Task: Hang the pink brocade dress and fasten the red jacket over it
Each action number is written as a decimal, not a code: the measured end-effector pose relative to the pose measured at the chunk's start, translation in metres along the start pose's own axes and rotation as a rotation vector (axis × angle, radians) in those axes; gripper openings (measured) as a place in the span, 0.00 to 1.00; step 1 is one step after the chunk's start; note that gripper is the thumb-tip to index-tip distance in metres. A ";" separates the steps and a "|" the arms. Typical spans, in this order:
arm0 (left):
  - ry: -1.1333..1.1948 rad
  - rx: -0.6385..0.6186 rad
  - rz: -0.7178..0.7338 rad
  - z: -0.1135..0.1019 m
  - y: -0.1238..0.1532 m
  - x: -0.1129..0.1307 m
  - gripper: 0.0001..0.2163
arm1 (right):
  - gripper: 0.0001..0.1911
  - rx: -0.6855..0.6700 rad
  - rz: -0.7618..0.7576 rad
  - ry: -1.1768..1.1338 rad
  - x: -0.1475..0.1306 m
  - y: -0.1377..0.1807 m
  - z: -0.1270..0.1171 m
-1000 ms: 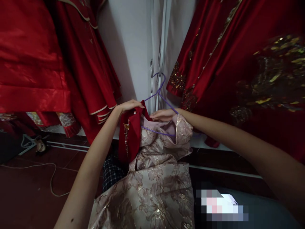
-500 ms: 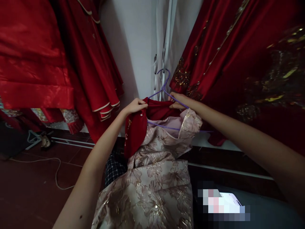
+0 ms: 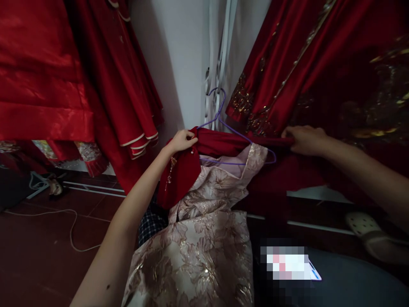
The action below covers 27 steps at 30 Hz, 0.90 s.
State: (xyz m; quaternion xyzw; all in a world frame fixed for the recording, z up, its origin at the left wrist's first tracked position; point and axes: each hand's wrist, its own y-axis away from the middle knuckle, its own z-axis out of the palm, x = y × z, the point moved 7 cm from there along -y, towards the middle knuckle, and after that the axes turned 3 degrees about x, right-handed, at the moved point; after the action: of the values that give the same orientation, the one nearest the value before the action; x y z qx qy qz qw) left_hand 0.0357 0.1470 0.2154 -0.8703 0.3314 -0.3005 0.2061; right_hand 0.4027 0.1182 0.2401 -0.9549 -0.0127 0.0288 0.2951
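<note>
Fingers of your left hand and right hand pinch the red garment taut — pull harder and the purple hanger slips free.

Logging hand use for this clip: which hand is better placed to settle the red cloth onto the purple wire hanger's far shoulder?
Probably the right hand: it grips the red cloth beside the purple wire hanger's outer end; the left hand pinches the near end.

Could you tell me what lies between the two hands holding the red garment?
In the head view, between left hand and right hand stretches the red garment, over the purple hanger.
</note>
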 end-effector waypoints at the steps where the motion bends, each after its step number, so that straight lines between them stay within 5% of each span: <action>1: -0.073 0.022 0.021 -0.002 0.001 0.004 0.13 | 0.16 -0.047 -0.048 0.012 -0.004 0.007 -0.003; 3: -0.179 0.026 0.042 -0.004 0.004 0.009 0.12 | 0.18 -0.146 -0.126 -0.053 -0.017 0.021 -0.008; 7: -0.229 -0.010 0.043 0.000 0.006 0.013 0.12 | 0.19 -0.121 -0.060 -0.236 -0.047 0.039 -0.011; 15: -0.200 -0.032 0.056 0.004 0.007 0.012 0.13 | 0.15 -0.093 -0.021 -0.564 -0.114 0.051 0.035; 21: -0.302 -0.046 0.005 0.004 0.008 0.008 0.12 | 0.07 0.099 -0.033 -0.426 -0.146 0.084 0.002; 24: -0.342 -0.046 -0.027 0.004 0.009 0.007 0.12 | 0.10 -0.013 0.023 -0.504 -0.139 0.089 0.009; 27: -0.368 -0.053 -0.052 0.006 0.012 0.009 0.12 | 0.16 -0.237 0.075 -0.683 -0.136 0.080 0.045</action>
State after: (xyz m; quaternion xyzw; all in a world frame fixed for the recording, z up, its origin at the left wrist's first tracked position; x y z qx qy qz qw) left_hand 0.0401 0.1336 0.2078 -0.9240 0.2732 -0.1325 0.2326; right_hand 0.2650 0.0719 0.1639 -0.9176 -0.0790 0.3553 0.1599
